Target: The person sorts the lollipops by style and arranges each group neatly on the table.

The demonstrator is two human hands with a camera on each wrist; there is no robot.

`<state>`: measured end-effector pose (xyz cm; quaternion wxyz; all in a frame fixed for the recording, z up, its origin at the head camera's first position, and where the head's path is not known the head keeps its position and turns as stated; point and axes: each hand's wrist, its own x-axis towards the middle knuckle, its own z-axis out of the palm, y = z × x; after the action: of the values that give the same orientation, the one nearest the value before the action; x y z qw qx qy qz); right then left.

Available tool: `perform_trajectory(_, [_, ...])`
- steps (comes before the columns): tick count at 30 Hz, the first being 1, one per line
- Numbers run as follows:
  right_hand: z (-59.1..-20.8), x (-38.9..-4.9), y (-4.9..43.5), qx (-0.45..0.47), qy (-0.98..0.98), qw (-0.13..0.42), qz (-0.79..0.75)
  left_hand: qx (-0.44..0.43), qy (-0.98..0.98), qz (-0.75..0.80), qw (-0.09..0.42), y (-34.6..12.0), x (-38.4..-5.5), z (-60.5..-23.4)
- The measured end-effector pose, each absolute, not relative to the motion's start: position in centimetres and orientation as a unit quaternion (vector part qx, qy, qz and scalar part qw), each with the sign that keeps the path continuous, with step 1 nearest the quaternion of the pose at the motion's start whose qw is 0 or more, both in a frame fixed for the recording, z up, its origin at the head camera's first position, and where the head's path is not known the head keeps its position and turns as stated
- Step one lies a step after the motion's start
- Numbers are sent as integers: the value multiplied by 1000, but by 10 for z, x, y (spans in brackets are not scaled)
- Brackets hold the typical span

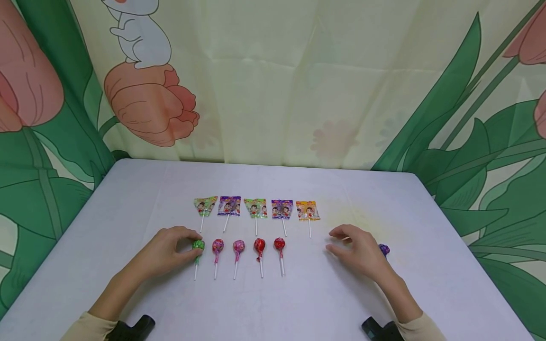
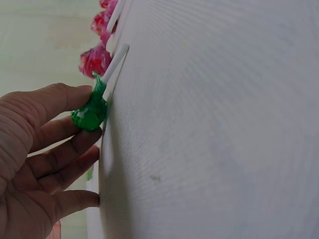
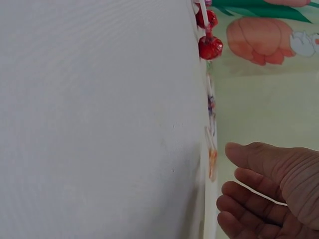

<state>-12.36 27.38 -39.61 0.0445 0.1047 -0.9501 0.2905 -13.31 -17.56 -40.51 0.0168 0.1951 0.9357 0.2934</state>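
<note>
My left hand (image 1: 168, 250) pinches the round head of a green-wrapped lollipop (image 1: 198, 244) between thumb and fingers, at the left end of the near row. In the left wrist view its white stick slants away across the cloth and the other fingertips come down at the tabletop. Beside it lie two pink lollipops (image 1: 218, 246) and two red lollipops (image 1: 279, 243), sticks toward me. My right hand (image 1: 358, 250) hovers low over the table to the right of the row, fingers loosely bent, holding nothing. A purple lollipop (image 1: 385, 249) lies just behind its wrist, partly hidden.
Behind the near row runs a second row of several lollipops in flat printed bags, from a green bag (image 1: 205, 205) to an orange bag (image 1: 308, 210). A white cloth covers the table (image 1: 298, 308). A patterned curtain (image 1: 264, 94) hangs behind its far edge.
</note>
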Motion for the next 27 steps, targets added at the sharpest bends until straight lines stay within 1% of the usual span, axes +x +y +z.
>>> perform_trajectory(13, [-390, -119, 290, 77, -953, 50, 287, 190, 937, 294, 18, -176, -133, -406])
perform_trajectory(27, [-384, -112, 312, 64, -955, 68, 280, 189, 937, 293, 15, -176, -134, -407])
